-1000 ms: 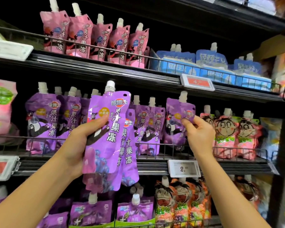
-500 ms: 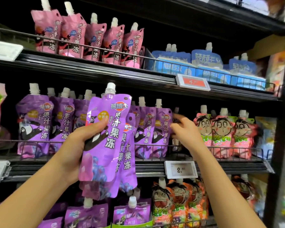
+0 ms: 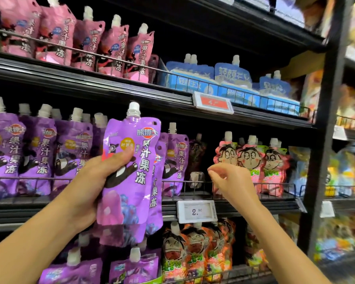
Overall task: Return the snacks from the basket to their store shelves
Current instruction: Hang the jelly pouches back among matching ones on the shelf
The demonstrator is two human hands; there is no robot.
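Observation:
My left hand (image 3: 90, 187) grips a small stack of purple spouted jelly pouches (image 3: 131, 177), held upright in front of the middle shelf (image 3: 193, 182). The same purple pouches (image 3: 39, 150) stand in a row behind the shelf's wire rail, the rightmost purple pouch (image 3: 175, 160) just left of a dark gap. My right hand (image 3: 232, 181) hovers in front of that gap with its fingers loosely curled, holding nothing. No basket is in view.
Pink pouches (image 3: 86, 42) and blue pouches (image 3: 232, 74) fill the top shelf. Pink cartoon-face pouches (image 3: 252, 160) stand right of the gap, orange ones (image 3: 193, 253) below. A white price tag (image 3: 196, 211) hangs under the rail. A black upright post (image 3: 324, 140) bounds the bay on the right.
My right hand set a purple pouch on the middle shelf, let go of it and drew back empty. My left hand kept its pouches and barely moved.

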